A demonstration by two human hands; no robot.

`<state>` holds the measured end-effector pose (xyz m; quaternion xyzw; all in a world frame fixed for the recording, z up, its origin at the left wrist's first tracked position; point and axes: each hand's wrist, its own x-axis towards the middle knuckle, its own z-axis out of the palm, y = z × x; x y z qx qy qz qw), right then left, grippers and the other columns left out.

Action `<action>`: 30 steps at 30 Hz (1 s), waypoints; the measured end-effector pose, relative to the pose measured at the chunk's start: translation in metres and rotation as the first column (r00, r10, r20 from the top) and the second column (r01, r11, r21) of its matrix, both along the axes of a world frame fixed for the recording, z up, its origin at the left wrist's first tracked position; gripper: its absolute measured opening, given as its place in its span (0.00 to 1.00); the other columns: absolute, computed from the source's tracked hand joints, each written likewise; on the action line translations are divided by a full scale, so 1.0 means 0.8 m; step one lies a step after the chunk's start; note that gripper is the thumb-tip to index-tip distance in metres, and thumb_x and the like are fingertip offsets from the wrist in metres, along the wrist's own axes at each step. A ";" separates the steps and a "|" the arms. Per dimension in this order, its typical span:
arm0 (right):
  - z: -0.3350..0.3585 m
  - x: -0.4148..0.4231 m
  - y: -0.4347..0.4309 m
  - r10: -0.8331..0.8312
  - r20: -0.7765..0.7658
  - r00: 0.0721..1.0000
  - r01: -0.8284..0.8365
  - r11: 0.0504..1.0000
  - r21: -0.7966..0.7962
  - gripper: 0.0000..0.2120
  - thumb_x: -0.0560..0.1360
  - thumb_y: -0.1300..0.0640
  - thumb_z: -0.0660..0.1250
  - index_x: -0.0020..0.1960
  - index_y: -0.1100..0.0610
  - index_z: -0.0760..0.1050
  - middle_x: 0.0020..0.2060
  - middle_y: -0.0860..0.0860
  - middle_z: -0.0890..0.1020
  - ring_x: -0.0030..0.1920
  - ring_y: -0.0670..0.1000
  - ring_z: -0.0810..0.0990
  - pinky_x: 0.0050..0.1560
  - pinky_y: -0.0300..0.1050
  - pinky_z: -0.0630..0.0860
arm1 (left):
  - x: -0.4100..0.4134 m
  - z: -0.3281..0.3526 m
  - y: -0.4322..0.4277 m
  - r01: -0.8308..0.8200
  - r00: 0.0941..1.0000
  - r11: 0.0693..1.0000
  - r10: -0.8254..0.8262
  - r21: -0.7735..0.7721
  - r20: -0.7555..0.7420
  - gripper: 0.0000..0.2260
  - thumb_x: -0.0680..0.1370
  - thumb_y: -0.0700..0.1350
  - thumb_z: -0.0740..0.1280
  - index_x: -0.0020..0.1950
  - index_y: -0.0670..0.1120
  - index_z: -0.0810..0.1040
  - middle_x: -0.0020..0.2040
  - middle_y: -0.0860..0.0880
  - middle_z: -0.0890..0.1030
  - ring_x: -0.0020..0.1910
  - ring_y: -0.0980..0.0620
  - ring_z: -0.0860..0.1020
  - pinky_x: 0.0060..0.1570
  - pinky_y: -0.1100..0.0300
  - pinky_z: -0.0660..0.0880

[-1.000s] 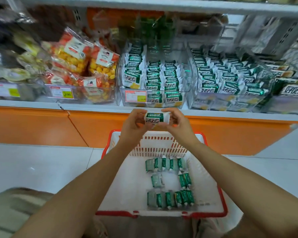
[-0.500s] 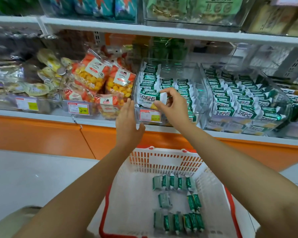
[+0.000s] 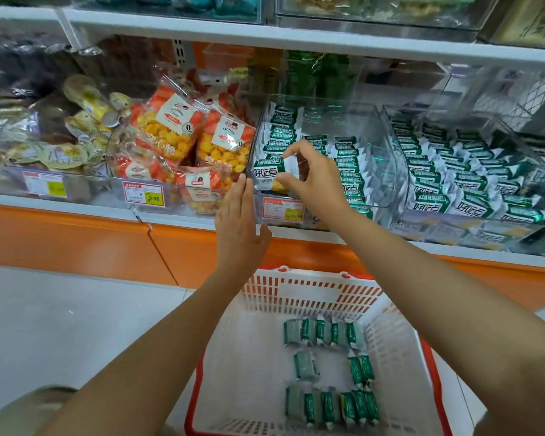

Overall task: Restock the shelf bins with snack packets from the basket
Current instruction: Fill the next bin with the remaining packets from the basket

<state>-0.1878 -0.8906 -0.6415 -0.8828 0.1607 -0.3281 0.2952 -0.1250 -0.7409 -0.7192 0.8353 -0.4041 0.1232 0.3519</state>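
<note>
Right hand (image 3: 309, 180) pinches a green-and-white snack packet (image 3: 269, 174) between thumb and forefinger at the front of the clear shelf bin (image 3: 387, 171), whose rows hold matching packets; my left hand (image 3: 238, 225) lies flat, fingers straight, against that bin's left front corner. Below, the white, red-rimmed basket (image 3: 309, 294) holds loose packets (image 3: 328, 366) of the same kind. Neighbouring orange bags (image 3: 170, 130) read "Hollow"; a price tag (image 3: 143, 195) reads 9.90.

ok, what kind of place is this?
Likely a shop aisle: clear shelf bins of packaged snacks, price labels on the bin fronts, a red-rimmed shopping basket holding more green packets.
</note>
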 end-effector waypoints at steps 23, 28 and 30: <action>0.002 -0.001 -0.009 0.022 -0.196 0.980 -0.007 0.997 0.074 0.18 0.68 0.55 0.78 0.55 0.54 0.77 0.44 0.47 0.76 0.40 0.47 0.73 0.43 0.40 0.72 | -0.006 0.007 0.003 -0.025 1.000 0.991 0.025 0.130 0.006 0.39 0.75 0.42 0.69 0.80 0.42 0.51 0.81 0.46 0.51 0.79 0.45 0.50 0.76 0.45 0.52; 0.007 -0.033 0.002 -0.002 -0.141 0.990 0.007 0.999 0.037 0.16 0.72 0.57 0.74 0.58 0.51 0.76 0.55 0.47 0.76 0.50 0.47 0.75 0.49 0.43 0.73 | -0.024 0.019 0.009 -0.051 0.998 0.985 0.044 0.166 0.043 0.37 0.75 0.42 0.71 0.79 0.41 0.55 0.80 0.42 0.54 0.79 0.41 0.51 0.75 0.43 0.52; 0.005 -0.051 0.008 0.007 -0.075 0.997 -0.005 1.000 0.029 0.13 0.73 0.58 0.72 0.57 0.51 0.77 0.55 0.48 0.77 0.48 0.47 0.76 0.47 0.43 0.75 | -0.036 0.023 0.010 -0.064 0.996 0.987 0.055 0.146 0.063 0.35 0.72 0.40 0.71 0.77 0.40 0.61 0.76 0.39 0.62 0.76 0.39 0.58 0.72 0.40 0.58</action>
